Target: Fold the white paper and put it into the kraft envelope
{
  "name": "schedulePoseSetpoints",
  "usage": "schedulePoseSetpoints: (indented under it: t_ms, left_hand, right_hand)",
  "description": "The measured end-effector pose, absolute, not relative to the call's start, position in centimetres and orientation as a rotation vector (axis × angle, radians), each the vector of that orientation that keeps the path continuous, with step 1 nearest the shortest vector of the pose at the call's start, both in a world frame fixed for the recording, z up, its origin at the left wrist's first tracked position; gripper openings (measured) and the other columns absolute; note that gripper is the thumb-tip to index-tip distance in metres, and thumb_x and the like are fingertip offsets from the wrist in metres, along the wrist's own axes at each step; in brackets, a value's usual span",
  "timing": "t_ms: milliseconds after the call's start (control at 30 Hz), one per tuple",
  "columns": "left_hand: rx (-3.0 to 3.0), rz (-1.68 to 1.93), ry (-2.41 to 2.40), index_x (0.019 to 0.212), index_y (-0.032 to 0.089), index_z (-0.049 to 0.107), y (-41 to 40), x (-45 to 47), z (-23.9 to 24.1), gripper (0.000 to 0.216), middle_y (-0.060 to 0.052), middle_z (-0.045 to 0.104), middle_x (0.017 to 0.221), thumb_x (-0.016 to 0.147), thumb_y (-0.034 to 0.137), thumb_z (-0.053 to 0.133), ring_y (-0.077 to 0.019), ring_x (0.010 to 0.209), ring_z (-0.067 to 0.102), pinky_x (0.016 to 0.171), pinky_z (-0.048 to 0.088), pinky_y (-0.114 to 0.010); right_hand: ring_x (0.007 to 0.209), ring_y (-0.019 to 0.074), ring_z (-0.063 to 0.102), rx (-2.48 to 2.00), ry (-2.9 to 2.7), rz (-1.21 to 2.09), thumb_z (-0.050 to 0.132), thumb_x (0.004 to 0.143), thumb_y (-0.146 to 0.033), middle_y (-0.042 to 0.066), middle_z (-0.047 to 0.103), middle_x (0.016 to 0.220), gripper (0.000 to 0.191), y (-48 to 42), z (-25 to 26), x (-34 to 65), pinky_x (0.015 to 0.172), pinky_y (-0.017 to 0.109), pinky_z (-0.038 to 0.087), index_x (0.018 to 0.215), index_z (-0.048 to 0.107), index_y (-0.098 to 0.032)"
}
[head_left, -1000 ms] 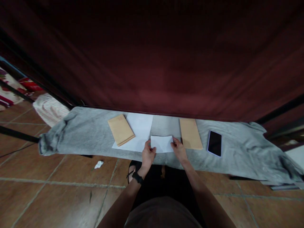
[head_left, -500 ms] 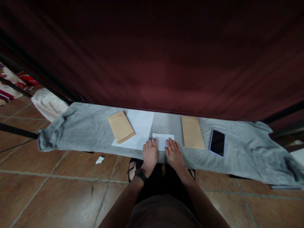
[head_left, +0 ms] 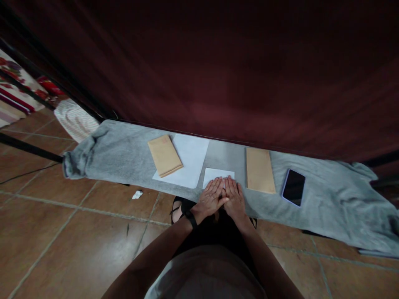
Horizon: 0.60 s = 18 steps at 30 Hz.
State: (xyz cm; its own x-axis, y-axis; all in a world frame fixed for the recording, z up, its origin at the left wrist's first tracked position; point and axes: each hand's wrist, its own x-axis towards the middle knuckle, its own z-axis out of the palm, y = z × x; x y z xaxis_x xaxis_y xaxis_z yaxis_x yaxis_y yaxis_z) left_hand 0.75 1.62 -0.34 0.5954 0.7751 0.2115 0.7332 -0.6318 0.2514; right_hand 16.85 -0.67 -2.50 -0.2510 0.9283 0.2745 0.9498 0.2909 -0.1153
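A small white folded sheet of paper [head_left: 215,173] lies on the grey cloth [head_left: 224,155] in front of me. My left hand [head_left: 213,194] rests flat on its lower part, fingers stretched forward, a dark band on the wrist. Beside it my right hand [head_left: 233,197] lies flat on the paper's right part, and the two hands touch at the thumbs. The paper's near edge is hidden under them. To the left are larger white sheets [head_left: 195,160] with a stack of brown envelopes [head_left: 165,155] partly on top. Right of my hands lies another brown envelope stack [head_left: 260,170].
A phone [head_left: 293,187] in a purple case lies on the cloth at the right. A dark red curtain [head_left: 218,95] hangs along the back edge. Dark metal bars [head_left: 31,147] stand at the left, and a scrap of white paper [head_left: 137,194] is on the tiled floor.
My hands have come together from the paper's two sides and now lie side by side over its near part. The camera view has shifted and tilted slightly.
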Motion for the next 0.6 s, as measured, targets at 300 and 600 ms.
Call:
schedulePoseSetpoints:
  t_ms: [300, 600]
  left_hand:
    - [2.764, 0.301, 1.304, 0.158, 0.009, 0.025, 1.7, -1.2, 0.2, 0.083, -0.021, 0.026, 0.165, 0.098, 0.065, 0.039, -0.0292, 0.155, 0.017, 0.125, 0.023, -0.048]
    - [2.692, 0.282, 1.369, 0.158, 0.009, 0.023, 1.7, -3.1, 0.0, 0.086, -0.022, 0.024, 0.165, 0.097, 0.065, 0.045, -0.0290, 0.155, 0.016, 0.125, 0.025, -0.048]
  right_hand:
    - [0.148, 0.0298, 0.036, -1.795, -2.163, -0.111, 0.031, 0.107, -0.031, 0.020, 0.038, 0.159, 0.054, -1.7, -2.4, 18.0, 0.119, 0.053, 0.030, 0.155, 0.037, -0.006]
    - [0.145, 0.0316, 0.040, -1.786, -2.086, -0.109, 0.032, 0.107, -0.039, 0.021, 0.040, 0.158, 0.060, -2.2, -2.9, 18.5, 0.118, 0.053, 0.032, 0.157, 0.033, -0.006]
